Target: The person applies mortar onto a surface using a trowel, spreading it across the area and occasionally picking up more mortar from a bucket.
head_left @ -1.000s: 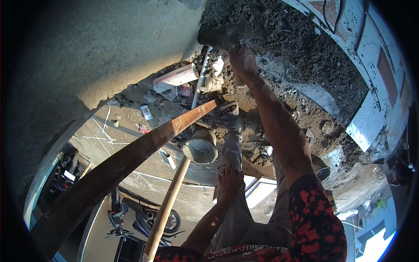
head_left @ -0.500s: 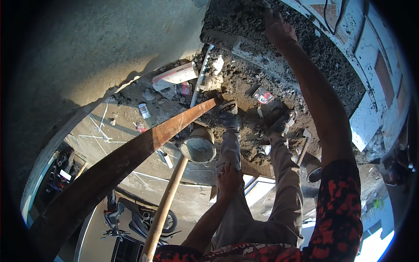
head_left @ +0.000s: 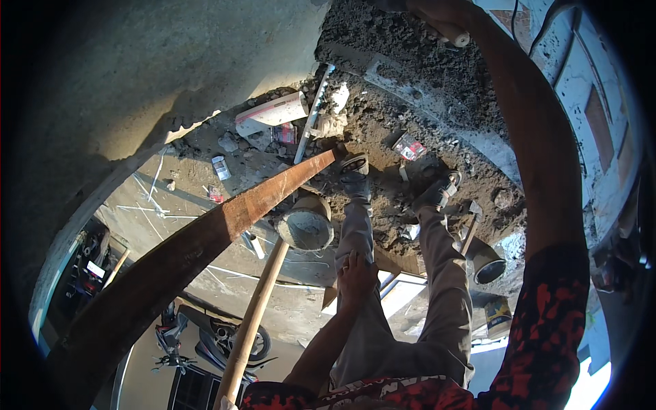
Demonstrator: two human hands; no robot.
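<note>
Change over the last half second: right forearm (head_left: 529, 116) has swung outward and up-frame. Right hand (head_left: 437, 8) now sits at the top edge, partly cut off, fingers wrapped closed on a pale tool handle (head_left: 452, 33), whose butt end has come into sight. Tool head unclear; likely a trowel. Reads as the work shifting to the far part of the mortar bed (head_left: 383, 37). Left hand (head_left: 357, 277) unchanged: fingers loosely extended on the left trouser leg (head_left: 357, 239), nothing seen in its hold.

Surroundings, by size: concrete wall (head_left: 171, 61) fills upper left. The mortar bed is dark grey, lumpy, beside the wall's corner; loose dirt and rubble lie nearer the feet. Timber plank (head_left: 198, 246) slants in from lower left. Motorcycle (head_left: 219, 338) parked beyond the pole (head_left: 256, 318). Grey-coated bucket (head_left: 307, 225) near the left foot. Smallest: red-and-white packet (head_left: 408, 147) on the dirt.
</note>
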